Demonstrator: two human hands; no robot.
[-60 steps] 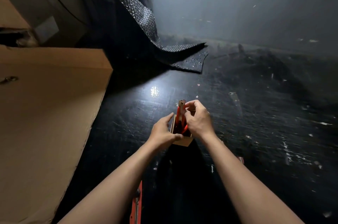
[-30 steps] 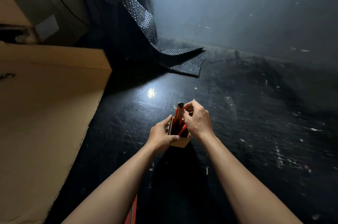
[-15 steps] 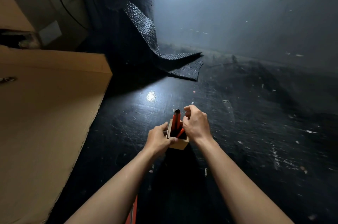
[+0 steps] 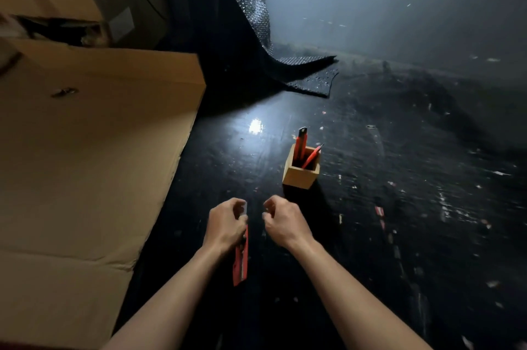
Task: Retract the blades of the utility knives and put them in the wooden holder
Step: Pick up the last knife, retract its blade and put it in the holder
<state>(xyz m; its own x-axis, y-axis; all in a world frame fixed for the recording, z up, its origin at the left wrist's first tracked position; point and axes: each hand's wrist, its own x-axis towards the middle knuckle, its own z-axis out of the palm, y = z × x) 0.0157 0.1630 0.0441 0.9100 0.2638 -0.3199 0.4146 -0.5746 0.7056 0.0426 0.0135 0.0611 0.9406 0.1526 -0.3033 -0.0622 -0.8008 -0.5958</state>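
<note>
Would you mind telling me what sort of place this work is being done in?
Probably a packing or storage area, dimly lit. Large flattened cardboard lies on the left, black bubble wrap trails down at the back, and the dark scuffed work surface is strewn with small scraps.

Both forearms reach forward side by side; the left hand [image 4: 226, 225] grips something, the right hand [image 4: 281, 222] curls loosely, empty.

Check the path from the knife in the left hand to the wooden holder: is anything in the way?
Nothing visible blocks it. The left hand holds the red knife near the table edge; the holder stands farther out, with bare dark tabletop between. Two knives already stand inside, leaving open space at the mouth.
</note>
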